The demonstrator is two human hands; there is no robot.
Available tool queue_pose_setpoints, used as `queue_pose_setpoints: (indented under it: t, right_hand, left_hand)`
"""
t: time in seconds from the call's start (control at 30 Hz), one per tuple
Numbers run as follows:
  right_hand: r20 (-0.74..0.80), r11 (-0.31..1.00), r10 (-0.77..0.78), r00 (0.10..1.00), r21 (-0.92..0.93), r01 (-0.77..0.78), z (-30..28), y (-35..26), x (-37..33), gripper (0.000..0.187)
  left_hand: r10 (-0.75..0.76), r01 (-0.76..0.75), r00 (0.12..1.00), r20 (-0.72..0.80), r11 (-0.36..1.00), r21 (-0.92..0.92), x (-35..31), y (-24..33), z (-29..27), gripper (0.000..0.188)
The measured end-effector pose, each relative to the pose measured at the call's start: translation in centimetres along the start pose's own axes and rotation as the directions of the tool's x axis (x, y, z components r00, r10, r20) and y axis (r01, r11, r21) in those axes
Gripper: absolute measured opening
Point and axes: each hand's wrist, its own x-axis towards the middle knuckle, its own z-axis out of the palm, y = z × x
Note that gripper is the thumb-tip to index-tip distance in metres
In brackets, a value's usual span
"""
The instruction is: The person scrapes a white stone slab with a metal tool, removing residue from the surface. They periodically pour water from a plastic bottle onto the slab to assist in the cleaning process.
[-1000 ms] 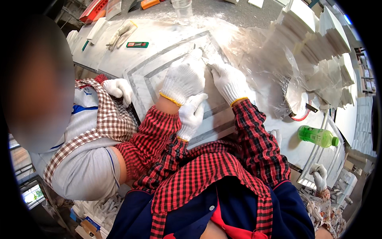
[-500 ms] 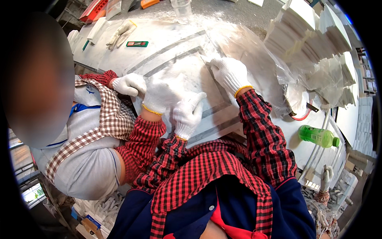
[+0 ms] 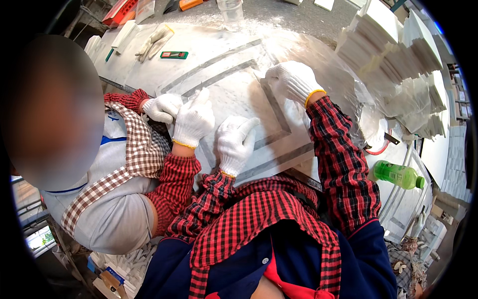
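Observation:
My left hand [image 3: 235,144], in a white knit glove, rests on a pale grey-veined marble panel [image 3: 234,87] with darker grey strips set in as angled bands. One finger points away from the others, and nothing shows in it. Farther right, my right hand [image 3: 293,82], also gloved, is over the panel's far right corner with its fingers curled; whatever they may hold is hidden. Close by on the left, a co-worker's gloved hand [image 3: 194,119] lies at the panel's edge, and the co-worker's other gloved hand [image 3: 163,107] is just beyond it.
Clear plastic sheeting [image 3: 323,74] drapes beside stacked white tiles [image 3: 398,45] at right. A green bottle [image 3: 398,174] lies near my right arm. Farther off are a green flat case [image 3: 174,55], loose gloves [image 3: 155,42] and a clear plastic cup [image 3: 230,14].
My right hand has shifted a little right and up. The co-worker's nearer hand, blurred before, has pulled back left from the panel's middle. My left hand stays in place.

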Motion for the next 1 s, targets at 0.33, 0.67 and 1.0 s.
queue_pose_setpoints:
  t: [0.33,0.67,1.0]
  right_hand:
    - [-0.014,0.990,-0.073,0.997,-0.123,0.070,0.2,-1.3,0.7,0.022]
    - [-0.076,0.974,-0.131,0.988,-0.194,0.114,0.6,-2.6,0.7,0.026]
    - [0.018,0.866,-0.320,0.947,-0.399,0.300,-1.9,-1.5,2.2,0.019]
  left_hand:
    - [0.074,-0.073,0.995,-0.072,0.997,0.014,-1.4,-1.2,1.0,0.027]
    - [-0.072,0.072,0.997,-0.023,0.997,-0.010,-3.6,-0.6,0.8,0.025]
    - [-0.027,0.027,0.998,-0.050,1.000,-0.013,-4.0,-0.2,1.9,0.026]
